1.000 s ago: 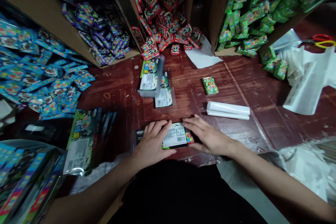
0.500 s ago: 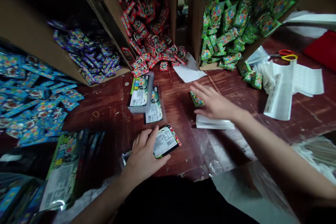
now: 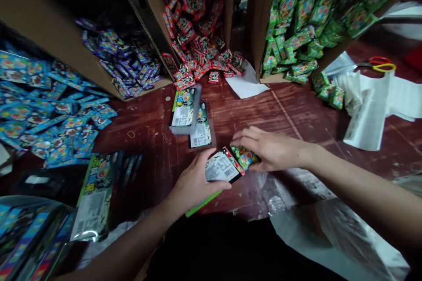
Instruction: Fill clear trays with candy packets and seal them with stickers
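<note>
My left hand (image 3: 198,180) is wrapped round a printed packet (image 3: 220,167) with a white barcode label and a red strip at its right end. A bright green edge (image 3: 203,204) shows below that hand. Close by on the right, my right hand (image 3: 268,147) grips a small green candy box (image 3: 244,156) by its sides, fingers on top and thumb below. The box's near end meets the packet's red end, or lies very close to it. Beyond the hands, a printed pouch (image 3: 201,129) lies flat, with a thicker stack of pouches (image 3: 183,112) partly over it.
Cartons on their sides spill purple boxes (image 3: 132,66), red boxes (image 3: 211,59) and green boxes (image 3: 301,39). A blue heap (image 3: 62,114) lies at left, above filled pouches (image 3: 94,197). White paper (image 3: 247,81), scissors (image 3: 382,63) and a white plastic roll (image 3: 369,118) lie further off.
My right hand has moved left and down, bringing the green box to the packet. My left hand has lifted the packet rightward. The white stack under my right hand no longer shows. The view has shifted.
</note>
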`<act>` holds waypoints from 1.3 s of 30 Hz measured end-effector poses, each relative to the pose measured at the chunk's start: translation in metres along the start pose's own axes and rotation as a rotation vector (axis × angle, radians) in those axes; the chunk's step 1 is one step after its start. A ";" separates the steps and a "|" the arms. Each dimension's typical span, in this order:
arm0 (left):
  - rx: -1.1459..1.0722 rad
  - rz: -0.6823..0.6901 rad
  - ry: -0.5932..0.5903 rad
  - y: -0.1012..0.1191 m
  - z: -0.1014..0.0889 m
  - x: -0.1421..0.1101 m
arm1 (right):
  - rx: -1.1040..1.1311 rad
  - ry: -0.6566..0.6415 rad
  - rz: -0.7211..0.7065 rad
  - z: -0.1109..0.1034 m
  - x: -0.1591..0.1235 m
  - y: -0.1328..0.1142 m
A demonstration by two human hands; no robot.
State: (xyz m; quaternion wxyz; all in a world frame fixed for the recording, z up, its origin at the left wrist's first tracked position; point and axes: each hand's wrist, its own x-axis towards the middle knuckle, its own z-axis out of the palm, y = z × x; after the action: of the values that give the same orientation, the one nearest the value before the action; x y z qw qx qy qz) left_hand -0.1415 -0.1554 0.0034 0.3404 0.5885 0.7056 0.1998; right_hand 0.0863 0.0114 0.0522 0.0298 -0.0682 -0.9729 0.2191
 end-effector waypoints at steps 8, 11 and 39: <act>-0.201 -0.011 -0.115 -0.002 -0.007 0.012 | -0.088 -0.051 -0.004 -0.003 -0.001 -0.001; -0.369 0.006 -0.235 -0.006 -0.014 0.014 | 0.035 -0.134 -0.035 -0.009 0.001 0.002; -0.776 0.206 -0.337 -0.001 -0.019 0.045 | 0.570 0.516 0.294 -0.006 0.048 0.022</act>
State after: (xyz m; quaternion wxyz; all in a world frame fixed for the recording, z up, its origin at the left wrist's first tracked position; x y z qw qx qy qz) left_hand -0.1598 -0.1096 0.0047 0.6251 0.5087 0.4505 0.3841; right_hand 0.0421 0.0405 0.0499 0.2589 -0.2480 -0.8137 0.4576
